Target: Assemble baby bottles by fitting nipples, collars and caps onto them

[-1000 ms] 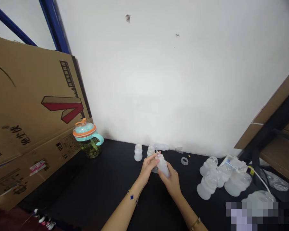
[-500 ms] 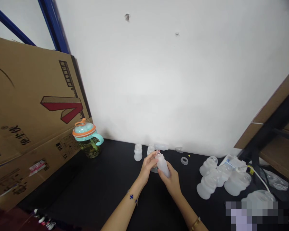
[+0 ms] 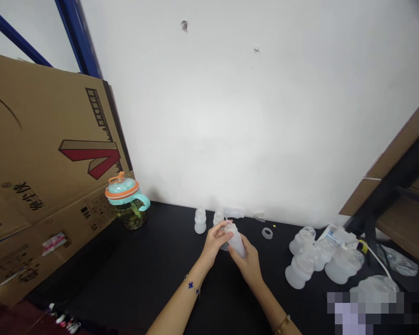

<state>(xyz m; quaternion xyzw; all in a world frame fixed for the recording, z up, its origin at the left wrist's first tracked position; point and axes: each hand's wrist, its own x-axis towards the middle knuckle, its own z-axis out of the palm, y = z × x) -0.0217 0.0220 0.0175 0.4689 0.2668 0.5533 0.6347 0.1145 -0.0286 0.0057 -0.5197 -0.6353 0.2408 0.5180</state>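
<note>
Bottle pair (image 3: pixel 200 221): back edge of surface (image 3: pixel 136 270); perhaps finished;
Left grip (image 3: pixel 214 239): closed at held bottle (image 3: pixel 236 244) top; seemingly unfinished;
Held bottle: tilted, mid-surface;
Right grip (image 3: pixel 249 264): closed round its body;
Cluster (image 3: pixel 300 271): near right edge; done or not, cannot tell

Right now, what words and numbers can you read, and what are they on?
"V6", probably, on the cardboard box; the digit is blurry.
"V3", probably, on the same box.
Too blurred: the box's Chinese characters and the pink sticker on it.
Too small: any print on the blue-and-white item at the right.
I see no writing on the white bottle being held.
</note>
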